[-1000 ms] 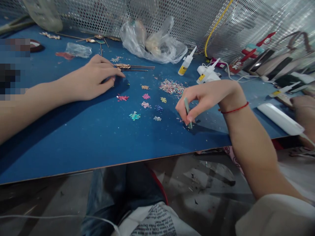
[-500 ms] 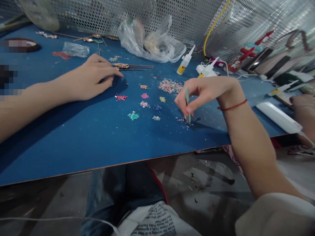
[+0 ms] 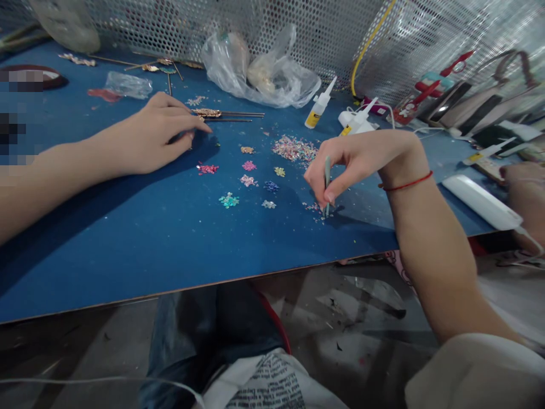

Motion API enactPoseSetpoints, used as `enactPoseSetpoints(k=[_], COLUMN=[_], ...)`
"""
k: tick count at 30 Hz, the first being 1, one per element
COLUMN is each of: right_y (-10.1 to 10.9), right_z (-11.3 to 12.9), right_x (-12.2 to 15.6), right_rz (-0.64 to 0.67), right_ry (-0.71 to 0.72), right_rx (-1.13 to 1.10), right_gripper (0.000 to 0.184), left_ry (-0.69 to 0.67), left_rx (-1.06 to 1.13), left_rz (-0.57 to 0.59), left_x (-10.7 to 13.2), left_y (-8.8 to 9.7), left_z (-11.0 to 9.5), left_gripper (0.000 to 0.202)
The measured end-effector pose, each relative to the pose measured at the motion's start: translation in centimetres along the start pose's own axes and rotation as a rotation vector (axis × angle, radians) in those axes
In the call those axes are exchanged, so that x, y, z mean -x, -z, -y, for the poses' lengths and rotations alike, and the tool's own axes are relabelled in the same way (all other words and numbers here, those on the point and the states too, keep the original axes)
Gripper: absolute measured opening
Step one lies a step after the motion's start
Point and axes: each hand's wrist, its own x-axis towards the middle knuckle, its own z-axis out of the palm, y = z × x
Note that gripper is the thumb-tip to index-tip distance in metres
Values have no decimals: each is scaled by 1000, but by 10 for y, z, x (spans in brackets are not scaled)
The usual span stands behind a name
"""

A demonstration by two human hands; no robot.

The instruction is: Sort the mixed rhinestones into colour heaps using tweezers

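My right hand (image 3: 355,162) pinches a pair of grey-green tweezers (image 3: 327,169) nearly upright, tips down at a small scatter of pale and pink sequins (image 3: 313,209). Whether a sequin sits between the tips is too small to tell. My left hand (image 3: 164,133) lies on the blue table, fingers stretched out beside gold hairpin-like pieces (image 3: 209,113) with thin metal prongs. Between the hands are little colour-sorted heaps: red (image 3: 207,169), teal (image 3: 229,200), blue (image 3: 271,186), white (image 3: 268,204) and several others. A larger mixed sequin heap (image 3: 293,147) lies behind my right hand.
Clear plastic bags (image 3: 264,74) stand at the back against a perforated metal screen (image 3: 170,28). Glue bottles (image 3: 317,108) are behind my right hand. A white device (image 3: 481,201) with a cable lies at the right, near another person's arm (image 3: 528,193). The table's front edge (image 3: 179,289) runs below.
The tweezers have shifted slightly within the same scatter of sequins, and their prongs now show apart near the tips. My left hand stays in place; the whole view has drifted a little.
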Motion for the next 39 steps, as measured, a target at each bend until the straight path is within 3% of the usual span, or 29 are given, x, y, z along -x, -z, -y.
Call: enactPoseSetpoints(k=[4,11,19,23,28,31,35,37,39], right_y=[-2,-2,-1,0,2,-1,-21,-42,-69], right_z=[2,6,13,12,13,11,2,-1,-3], right_x=[0,3,6,7,10,16,28,34,38], right_rz=[-88,231,313,297,244,121,-249,-484,-715], right_ry=[-14,122,90,169,112,235,423,403,232], right_rx=[-5,-71,-50,9,23,51,-10,-72,-115], right_gripper=[27,25,15,14,17,20,22,27,39], left_ry=[-8,3,-2,-8,-14,-26,-25,-26,-22], left_rx=[2,-10,-7,-9,-4,-7,-2,4,13], left_rz=[-17,14,-3,-9,3,-4,-20,-31,-47], left_x=[0,0,0,-1,-1,0,1,1,1], left_y=[1,0,1,1,0,-1,-1,-1,-1], left_z=[-3,-1,-2,-2,1,2,0,-2,-4], left_gripper=[59,61,62,59,59,61,61,61,62])
